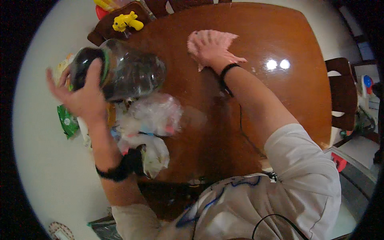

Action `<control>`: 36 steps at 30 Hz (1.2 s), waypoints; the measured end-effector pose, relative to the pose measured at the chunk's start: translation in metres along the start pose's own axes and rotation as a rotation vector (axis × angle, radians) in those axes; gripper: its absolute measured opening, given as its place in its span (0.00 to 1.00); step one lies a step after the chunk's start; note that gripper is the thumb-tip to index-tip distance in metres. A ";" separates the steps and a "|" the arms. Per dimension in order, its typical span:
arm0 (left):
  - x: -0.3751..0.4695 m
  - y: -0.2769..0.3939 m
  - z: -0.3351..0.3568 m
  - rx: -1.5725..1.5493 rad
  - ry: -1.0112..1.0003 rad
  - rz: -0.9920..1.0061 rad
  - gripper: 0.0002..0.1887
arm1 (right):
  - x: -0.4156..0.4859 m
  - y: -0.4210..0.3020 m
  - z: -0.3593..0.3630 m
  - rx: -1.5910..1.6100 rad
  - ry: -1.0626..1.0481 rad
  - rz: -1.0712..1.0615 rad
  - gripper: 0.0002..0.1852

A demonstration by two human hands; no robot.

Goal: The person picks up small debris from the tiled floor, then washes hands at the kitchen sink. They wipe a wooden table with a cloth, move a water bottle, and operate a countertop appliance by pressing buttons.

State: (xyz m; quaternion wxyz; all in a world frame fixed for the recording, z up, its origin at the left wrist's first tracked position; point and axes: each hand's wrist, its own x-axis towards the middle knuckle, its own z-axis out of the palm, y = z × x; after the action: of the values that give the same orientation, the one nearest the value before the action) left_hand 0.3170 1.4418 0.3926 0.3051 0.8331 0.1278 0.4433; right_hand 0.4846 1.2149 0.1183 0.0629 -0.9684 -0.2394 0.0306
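My left hand [87, 93] is around the dark lid [87, 67] of a large clear jar [135, 73], thumb on the near side and fingers on the far side. The jar's lid end points left and its base points right over the table; whether it stands or is tilted I cannot tell. Spread over a pink cloth [225, 39], my right hand [208, 49] presses it onto the brown wooden table [270, 33]. Close to the jar, clear and white plastic bags [157, 114] lie along the table's left side.
A yellow toy [127, 22] sits by a wooden chair back [103, 27] at the upper left. A green packet [67, 121] lies at the left edge. Another wooden chair [343, 93] stands at right. A thin dark cable [247, 136] crosses the table near my right arm.
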 end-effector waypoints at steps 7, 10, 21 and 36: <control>0.024 0.031 -0.113 -0.113 0.199 0.022 0.43 | 0.096 -0.135 0.055 0.080 0.142 -0.201 0.39; 0.006 0.049 -0.129 -0.049 0.183 0.051 0.45 | 0.113 -0.164 0.055 0.021 0.116 -0.361 0.41; 0.007 0.025 -0.086 -0.032 0.129 0.023 0.46 | 0.002 -0.137 0.031 0.085 -0.050 -1.083 0.34; -0.006 -0.048 0.073 0.015 -0.060 -0.072 0.51 | -0.102 0.120 -0.003 -0.169 -0.030 0.251 0.34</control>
State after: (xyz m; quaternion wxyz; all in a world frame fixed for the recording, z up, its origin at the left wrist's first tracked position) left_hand 0.3759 1.4476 0.3284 0.3181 0.8432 0.1516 0.4060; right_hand 0.4504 1.0614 0.1081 -0.0268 -0.9920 -0.1189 0.0326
